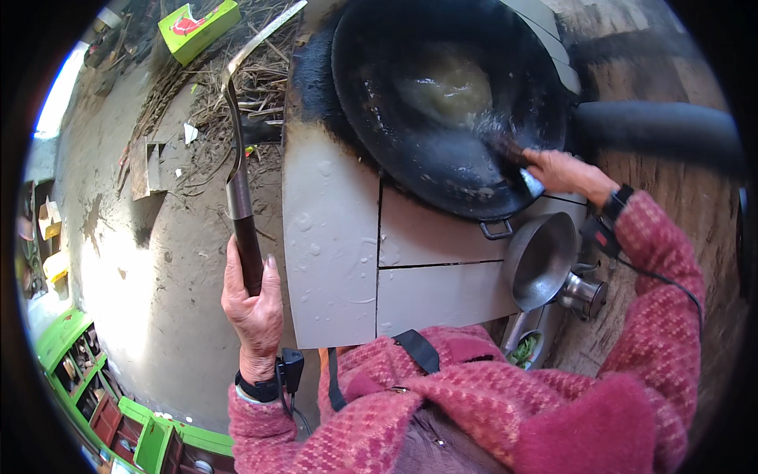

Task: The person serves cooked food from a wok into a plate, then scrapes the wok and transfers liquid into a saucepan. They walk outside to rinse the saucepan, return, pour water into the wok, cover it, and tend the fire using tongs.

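Note:
A large black iron wok sits in the white-tiled stove top, with murky liquid pooled at its bottom and wisps of steam above. Inside the wok's near right wall, my right hand grips a brown scrubbing tool, probably a brush; its working end is blurred in splashing water. To the left of the stove, my left hand holds a wok spatula upright by its dark handle. The spatula's bent metal blade points up and is seen edge-on, clear of the wok.
A metal ladle-like pan and a metal pot stand at the stove's right edge, near a bowl of greens. A dark pipe extends right. Dry sticks and a green box lie left; a green cabinet stands lower left.

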`<state>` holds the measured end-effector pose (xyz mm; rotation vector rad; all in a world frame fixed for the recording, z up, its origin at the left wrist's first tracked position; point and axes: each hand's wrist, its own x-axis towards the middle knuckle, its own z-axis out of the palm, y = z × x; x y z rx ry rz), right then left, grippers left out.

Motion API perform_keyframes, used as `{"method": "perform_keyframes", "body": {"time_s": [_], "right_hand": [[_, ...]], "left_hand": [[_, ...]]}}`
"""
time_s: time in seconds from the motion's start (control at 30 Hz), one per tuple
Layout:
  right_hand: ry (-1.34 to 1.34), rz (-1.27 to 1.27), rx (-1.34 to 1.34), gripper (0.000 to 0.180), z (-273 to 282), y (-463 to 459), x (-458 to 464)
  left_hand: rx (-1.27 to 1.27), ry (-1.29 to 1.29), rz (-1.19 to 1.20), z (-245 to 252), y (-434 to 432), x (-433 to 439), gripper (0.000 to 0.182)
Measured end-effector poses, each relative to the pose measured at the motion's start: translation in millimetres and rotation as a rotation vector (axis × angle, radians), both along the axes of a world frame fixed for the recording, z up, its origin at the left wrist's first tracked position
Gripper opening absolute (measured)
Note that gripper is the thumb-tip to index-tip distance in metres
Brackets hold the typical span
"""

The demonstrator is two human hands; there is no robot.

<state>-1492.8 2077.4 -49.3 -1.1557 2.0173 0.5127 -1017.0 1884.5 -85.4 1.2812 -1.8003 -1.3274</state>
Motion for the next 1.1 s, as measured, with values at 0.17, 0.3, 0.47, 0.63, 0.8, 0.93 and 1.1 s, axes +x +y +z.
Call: {"method": "perform_keyframes", "body": {"time_s": [0.17, 0.3, 0.47, 0.63, 0.8, 0.93, 1.1], "right_hand": [[0.191, 0.065, 0.008, 0.025, -23, -35, 3], [0.341, 0.161, -0.329, 0.019, -86, -87, -35], [0.32, 0.124, -0.272, 0.023, -44, -53, -34], [0.112, 0.002, 0.019, 0.029, 3, -12, 26], [-0.341, -0.091, -0.22, 0.033, -57, -94, 57], [-0.003, -0.001, -0.423, 0.034, -84, -133, 21], [0.327, 0.126, -0.285, 0.027, -65, -73, -43]], "left_hand": [[-0.025, 0.001, -0.009, -2, -1, -3, 0.051], [-0.039, 0.01, -0.024, -2, 0, -6, 0.051], [0.008, -0.008, -0.023, 1, -1, -10, 0.051], [-0.022, 0.022, -0.013, -1, -3, -9, 0.051], [0.009, 0.001, 0.024, -1, 0, -6, 0.05], [0.004, -0.014, 0.014, 3, 5, -6, 0.051], [-0.025, -0.005, 0.012, 4, 8, -8, 0.051]]}}
